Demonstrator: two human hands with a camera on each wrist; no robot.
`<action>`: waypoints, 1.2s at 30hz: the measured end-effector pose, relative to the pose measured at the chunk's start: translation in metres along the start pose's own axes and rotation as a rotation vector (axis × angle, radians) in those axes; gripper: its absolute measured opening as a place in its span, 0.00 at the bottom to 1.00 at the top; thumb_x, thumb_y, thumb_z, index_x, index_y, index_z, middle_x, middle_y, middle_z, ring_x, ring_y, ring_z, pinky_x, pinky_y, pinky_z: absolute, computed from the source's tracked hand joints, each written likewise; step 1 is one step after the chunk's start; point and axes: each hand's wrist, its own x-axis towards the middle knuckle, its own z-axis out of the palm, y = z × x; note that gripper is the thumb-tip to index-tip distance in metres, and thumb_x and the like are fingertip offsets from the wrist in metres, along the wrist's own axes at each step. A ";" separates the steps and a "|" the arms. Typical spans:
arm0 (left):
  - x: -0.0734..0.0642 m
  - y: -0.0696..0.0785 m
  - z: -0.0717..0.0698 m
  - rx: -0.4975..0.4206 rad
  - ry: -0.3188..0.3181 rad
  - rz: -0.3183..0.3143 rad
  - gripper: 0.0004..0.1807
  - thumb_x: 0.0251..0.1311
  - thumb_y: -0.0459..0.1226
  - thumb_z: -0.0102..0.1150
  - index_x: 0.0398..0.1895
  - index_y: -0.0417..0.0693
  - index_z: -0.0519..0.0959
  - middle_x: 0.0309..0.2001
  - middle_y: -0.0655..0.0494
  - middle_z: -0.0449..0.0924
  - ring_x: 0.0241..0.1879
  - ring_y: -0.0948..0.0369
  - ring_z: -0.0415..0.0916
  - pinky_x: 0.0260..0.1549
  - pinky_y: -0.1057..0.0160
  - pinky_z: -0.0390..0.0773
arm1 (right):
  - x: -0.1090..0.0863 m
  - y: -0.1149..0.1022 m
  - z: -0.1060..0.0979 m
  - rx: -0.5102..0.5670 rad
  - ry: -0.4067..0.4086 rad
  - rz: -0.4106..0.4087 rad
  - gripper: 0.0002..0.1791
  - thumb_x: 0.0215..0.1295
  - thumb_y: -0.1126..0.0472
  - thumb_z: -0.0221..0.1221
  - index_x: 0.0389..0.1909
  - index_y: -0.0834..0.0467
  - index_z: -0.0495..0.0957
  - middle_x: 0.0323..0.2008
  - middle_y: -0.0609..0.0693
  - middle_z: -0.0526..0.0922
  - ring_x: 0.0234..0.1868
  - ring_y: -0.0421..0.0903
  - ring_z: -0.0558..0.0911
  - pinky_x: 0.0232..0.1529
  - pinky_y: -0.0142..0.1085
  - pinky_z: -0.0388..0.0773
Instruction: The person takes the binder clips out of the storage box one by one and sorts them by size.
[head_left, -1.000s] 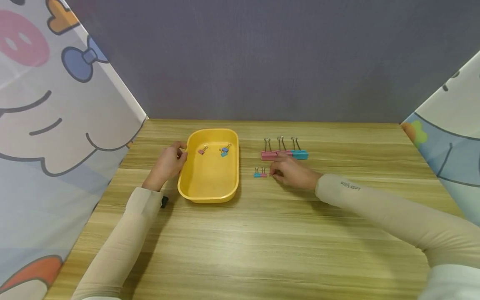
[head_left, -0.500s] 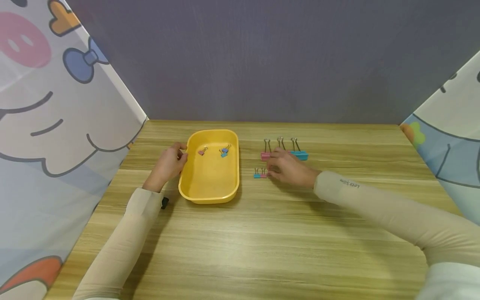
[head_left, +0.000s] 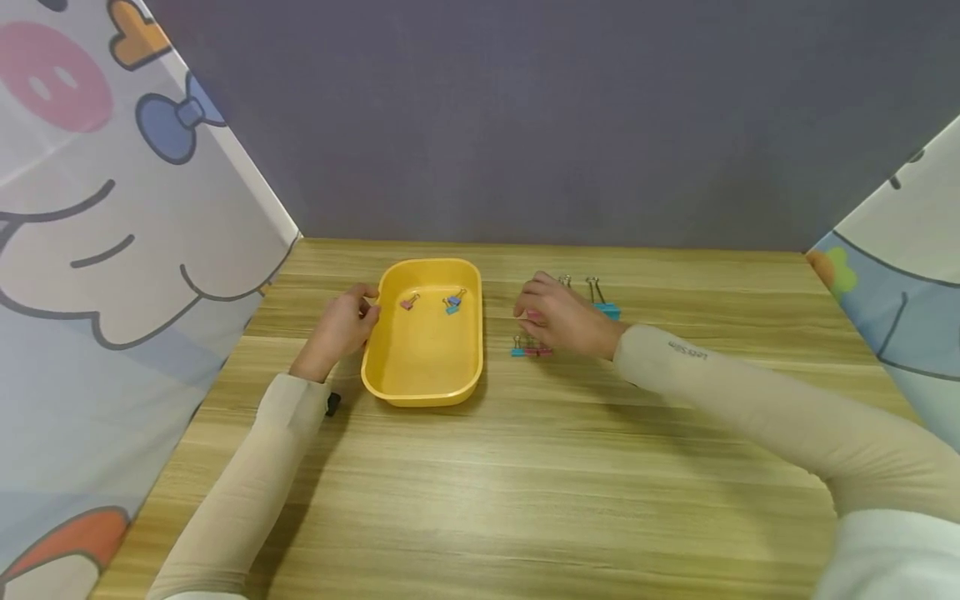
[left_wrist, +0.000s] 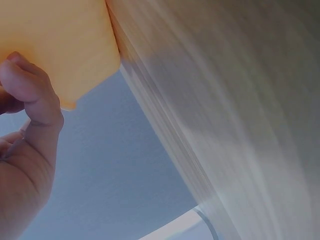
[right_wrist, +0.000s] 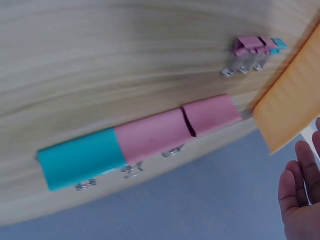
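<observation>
My left hand point(head_left: 344, 325) holds the left rim of the yellow tray point(head_left: 371, 386); in the left wrist view, the thumb lies against its outer wall. Inside are a small pink binder clip point(head_left: 407, 305), a blue one point(head_left: 455, 300) and a teal one point(head_left: 452, 309). My right hand point(head_left: 566, 317) hovers, fingers loosely bent, over large binder clips and partly hides them. The right wrist view shows that row: teal clip point(right_wrist: 82, 157), pink clip point(right_wrist: 152, 134), another pink clip point(right_wrist: 212, 114). Small clips stand nearby, two pink point(right_wrist: 247, 44) and one teal point(right_wrist: 278, 43). Nothing shows in the right hand.
Both clip rows stand on the wooden table point(head_left: 480, 500), right of the tray. A grey wall point(head_left: 495, 125) rises behind the table. Cartoon-printed panels point(head_left: 150, 275) flank both sides. A small black object point(head_left: 333, 405) sticks out beside the left sleeve.
My right hand has moved left and slightly up from the right end of the small row. A second small pink clip now shows at that end. The left hand stays on the tray.
</observation>
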 end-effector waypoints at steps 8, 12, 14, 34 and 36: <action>0.001 -0.002 0.001 -0.003 0.001 -0.006 0.17 0.69 0.33 0.48 0.57 0.33 0.67 0.34 0.41 0.77 0.19 0.57 0.75 0.18 0.62 0.77 | 0.018 -0.005 -0.002 -0.022 0.006 -0.015 0.05 0.61 0.66 0.62 0.38 0.57 0.81 0.37 0.47 0.77 0.41 0.44 0.70 0.44 0.38 0.70; 0.001 -0.002 0.000 -0.006 -0.001 -0.010 0.17 0.69 0.33 0.48 0.57 0.33 0.67 0.34 0.41 0.76 0.19 0.57 0.74 0.18 0.62 0.77 | 0.029 -0.008 -0.001 -0.018 0.014 -0.046 0.05 0.61 0.67 0.62 0.38 0.58 0.80 0.38 0.49 0.77 0.41 0.45 0.70 0.44 0.38 0.70; 0.001 -0.002 0.000 -0.011 -0.002 -0.009 0.17 0.69 0.33 0.48 0.57 0.32 0.67 0.34 0.41 0.76 0.19 0.57 0.74 0.18 0.62 0.77 | 0.035 -0.010 -0.001 -0.011 0.018 -0.053 0.06 0.61 0.67 0.62 0.39 0.59 0.80 0.38 0.49 0.77 0.42 0.45 0.70 0.44 0.38 0.70; 0.001 -0.001 0.001 -0.040 -0.002 -0.002 0.16 0.69 0.33 0.47 0.57 0.33 0.66 0.33 0.41 0.76 0.18 0.56 0.75 0.18 0.61 0.78 | 0.101 -0.025 0.024 0.000 -0.141 0.025 0.10 0.62 0.64 0.62 0.44 0.59 0.80 0.43 0.50 0.80 0.45 0.46 0.73 0.47 0.36 0.71; 0.001 -0.001 0.000 -0.041 -0.002 -0.001 0.17 0.69 0.33 0.47 0.57 0.33 0.66 0.33 0.41 0.76 0.18 0.56 0.75 0.17 0.61 0.78 | 0.105 -0.024 0.027 0.013 -0.150 0.041 0.10 0.61 0.65 0.63 0.43 0.59 0.80 0.43 0.51 0.80 0.45 0.47 0.73 0.47 0.36 0.71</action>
